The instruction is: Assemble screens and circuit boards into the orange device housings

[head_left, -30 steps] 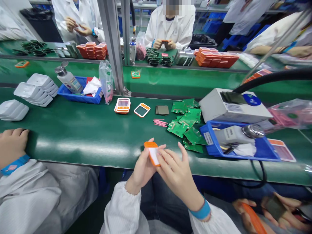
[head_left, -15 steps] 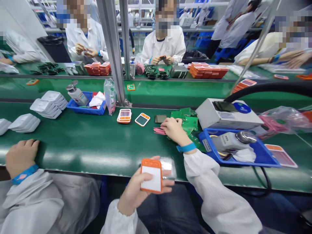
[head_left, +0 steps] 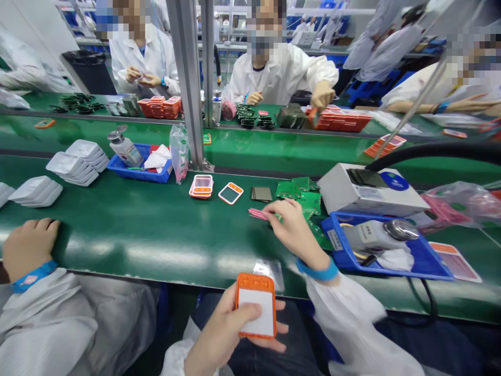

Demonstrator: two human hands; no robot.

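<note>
My left hand [head_left: 229,334] grips an orange-framed device with a white face [head_left: 255,305], held upright below the front edge of the green bench [head_left: 156,230]. My right hand [head_left: 291,230] reaches out over the bench with its fingertips pinched at the small pile of pink strips [head_left: 258,213], beside the heap of green circuit boards [head_left: 303,190]. A blue band circles that wrist. A small clear film piece [head_left: 270,271] lies on the bench edge just above the device.
Orange devices [head_left: 201,186] and a single one [head_left: 230,192] lie mid-bench with dark panels [head_left: 261,194]. A grey box [head_left: 368,190] and blue tray with a heat tool [head_left: 376,235] stand right. White trays [head_left: 74,162] lie left. A neighbour's hand [head_left: 27,243] rests at the left.
My right hand left the device, reached to the pink strips, and has now drawn back slightly with fingers pinched. My left hand lowered the device toward me. A far worker reached to the orange stacks.
</note>
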